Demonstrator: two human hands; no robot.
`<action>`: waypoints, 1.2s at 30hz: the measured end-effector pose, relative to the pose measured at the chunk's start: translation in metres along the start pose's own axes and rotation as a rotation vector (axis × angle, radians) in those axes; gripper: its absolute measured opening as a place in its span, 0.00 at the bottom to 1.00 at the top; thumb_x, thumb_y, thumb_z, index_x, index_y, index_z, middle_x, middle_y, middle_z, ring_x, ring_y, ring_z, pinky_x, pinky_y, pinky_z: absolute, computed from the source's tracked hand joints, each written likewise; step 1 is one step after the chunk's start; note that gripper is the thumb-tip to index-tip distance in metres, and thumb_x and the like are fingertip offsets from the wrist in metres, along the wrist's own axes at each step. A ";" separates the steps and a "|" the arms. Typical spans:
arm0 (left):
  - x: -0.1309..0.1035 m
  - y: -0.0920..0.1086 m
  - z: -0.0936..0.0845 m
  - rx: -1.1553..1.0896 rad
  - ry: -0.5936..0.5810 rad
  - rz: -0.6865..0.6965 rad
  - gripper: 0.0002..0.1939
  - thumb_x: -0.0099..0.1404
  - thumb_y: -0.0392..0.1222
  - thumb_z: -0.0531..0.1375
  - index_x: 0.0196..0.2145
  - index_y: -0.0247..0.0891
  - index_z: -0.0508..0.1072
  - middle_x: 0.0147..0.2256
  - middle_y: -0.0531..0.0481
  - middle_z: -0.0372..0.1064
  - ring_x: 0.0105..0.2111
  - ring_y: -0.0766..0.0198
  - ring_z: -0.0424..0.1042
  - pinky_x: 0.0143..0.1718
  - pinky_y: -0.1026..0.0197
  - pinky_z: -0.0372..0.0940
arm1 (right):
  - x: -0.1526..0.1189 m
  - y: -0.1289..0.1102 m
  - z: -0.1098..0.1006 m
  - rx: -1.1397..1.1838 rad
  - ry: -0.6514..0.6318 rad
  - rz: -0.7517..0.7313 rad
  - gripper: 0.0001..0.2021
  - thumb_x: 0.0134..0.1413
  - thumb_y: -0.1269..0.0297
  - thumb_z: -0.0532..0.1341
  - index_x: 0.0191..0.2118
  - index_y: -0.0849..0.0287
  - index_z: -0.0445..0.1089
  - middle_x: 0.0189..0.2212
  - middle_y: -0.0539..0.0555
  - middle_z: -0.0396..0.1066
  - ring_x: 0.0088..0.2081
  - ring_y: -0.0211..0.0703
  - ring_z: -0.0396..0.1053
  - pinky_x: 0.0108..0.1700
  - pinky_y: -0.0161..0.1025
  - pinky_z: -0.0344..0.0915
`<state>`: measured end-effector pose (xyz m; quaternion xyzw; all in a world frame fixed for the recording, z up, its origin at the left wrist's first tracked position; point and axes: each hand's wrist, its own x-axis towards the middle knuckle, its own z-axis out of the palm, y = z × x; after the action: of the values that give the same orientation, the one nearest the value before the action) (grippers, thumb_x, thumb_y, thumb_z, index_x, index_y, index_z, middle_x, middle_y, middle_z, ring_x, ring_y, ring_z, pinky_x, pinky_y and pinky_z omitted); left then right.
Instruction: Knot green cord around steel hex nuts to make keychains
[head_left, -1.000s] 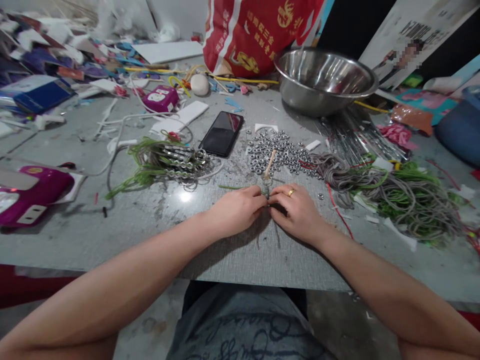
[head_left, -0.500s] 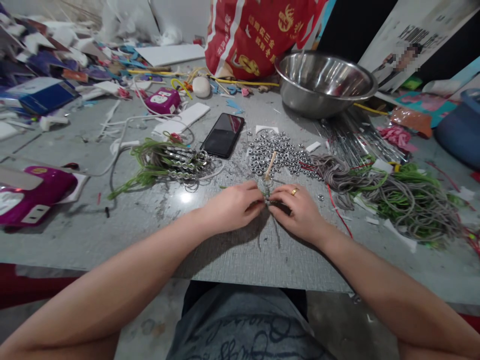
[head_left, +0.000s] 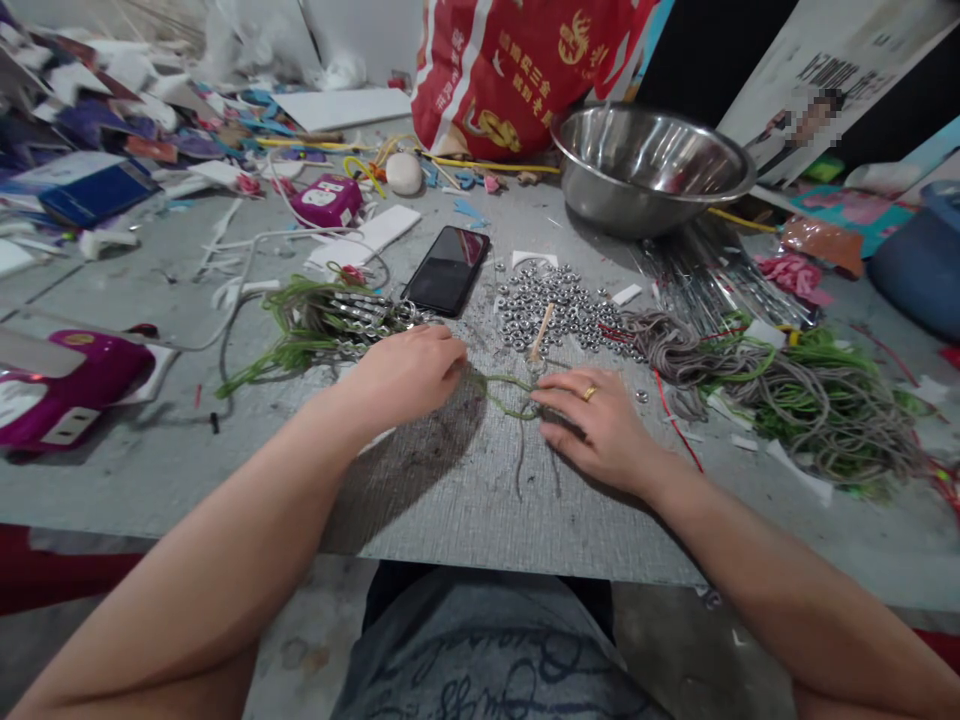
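Observation:
A green cord point(head_left: 504, 408) curves in a loop between my two hands, with grey cord ends point(head_left: 520, 465) trailing on the table toward me. My left hand point(head_left: 420, 365) has its fingers drawn together on the cord's left end; the fingertips are partly hidden. At the loop's right side, my right hand point(head_left: 585, 415), wearing a ring, pinches the cord where green and grey meet. A small wooden stick point(head_left: 541, 332) stands just beyond the right fingers, beside a spread of metal nuts point(head_left: 562, 300).
Finished-looking green and grey cord bundles point(head_left: 322, 320) lie left, and a tangle of loose cords point(head_left: 810, 400) lies right. A phone point(head_left: 448, 268), a steel bowl point(head_left: 652, 170) and a red bag point(head_left: 517, 80) sit farther back. A purple power strip point(head_left: 82, 385) is at left.
My left hand has moved left, away from my right hand, drawing the green cord out into an open loop. My right hand has stayed nearly in place.

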<state>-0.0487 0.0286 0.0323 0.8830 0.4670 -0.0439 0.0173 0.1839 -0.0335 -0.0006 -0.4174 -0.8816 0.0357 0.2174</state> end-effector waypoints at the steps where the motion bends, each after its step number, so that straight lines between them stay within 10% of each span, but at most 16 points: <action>1: -0.001 -0.002 0.000 -0.005 -0.011 0.010 0.13 0.61 0.36 0.48 0.38 0.36 0.71 0.36 0.46 0.67 0.38 0.59 0.68 0.38 0.59 0.62 | 0.000 -0.004 0.000 -0.022 -0.068 -0.038 0.17 0.58 0.56 0.53 0.49 0.58 0.67 0.49 0.58 0.69 0.50 0.49 0.62 0.51 0.51 0.54; 7: -0.002 -0.007 0.003 -0.023 -0.066 0.007 0.12 0.60 0.36 0.49 0.38 0.34 0.69 0.37 0.45 0.66 0.38 0.58 0.69 0.38 0.58 0.62 | -0.001 -0.016 0.006 -0.095 -0.350 -0.128 0.31 0.57 0.45 0.49 0.60 0.61 0.55 0.59 0.60 0.56 0.62 0.54 0.47 0.59 0.62 0.34; 16: 0.001 -0.005 0.008 -0.043 0.040 0.005 0.10 0.61 0.32 0.47 0.29 0.34 0.67 0.30 0.46 0.66 0.28 0.63 0.67 0.29 0.62 0.59 | 0.000 -0.014 0.005 -0.061 -0.356 -0.142 0.29 0.57 0.47 0.50 0.60 0.59 0.54 0.58 0.59 0.58 0.61 0.55 0.48 0.57 0.70 0.34; 22: 0.004 0.008 -0.001 -0.769 0.171 -0.093 0.07 0.60 0.38 0.52 0.25 0.36 0.63 0.20 0.55 0.60 0.19 0.71 0.57 0.21 0.68 0.53 | 0.000 -0.014 0.005 -0.031 -0.372 -0.134 0.29 0.58 0.47 0.49 0.59 0.60 0.55 0.59 0.59 0.56 0.62 0.55 0.47 0.57 0.70 0.33; 27: 0.006 0.030 0.004 -1.548 0.034 -0.192 0.06 0.60 0.38 0.52 0.26 0.37 0.60 0.23 0.55 0.63 0.14 0.76 0.55 0.14 0.69 0.51 | 0.000 -0.009 0.006 0.022 -0.152 -0.118 0.22 0.59 0.52 0.50 0.51 0.60 0.65 0.52 0.58 0.67 0.58 0.51 0.55 0.59 0.63 0.38; 36: 0.004 0.058 0.010 -1.833 -0.133 -0.239 0.08 0.58 0.40 0.57 0.25 0.35 0.62 0.22 0.55 0.65 0.14 0.76 0.59 0.13 0.71 0.54 | 0.002 -0.006 0.001 -0.041 0.295 -0.027 0.07 0.57 0.60 0.56 0.35 0.55 0.68 0.33 0.51 0.73 0.39 0.42 0.65 0.47 0.44 0.56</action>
<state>0.0013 -0.0013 0.0214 0.4660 0.4053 0.2904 0.7309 0.1781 -0.0358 0.0011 -0.4105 -0.8462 -0.0469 0.3364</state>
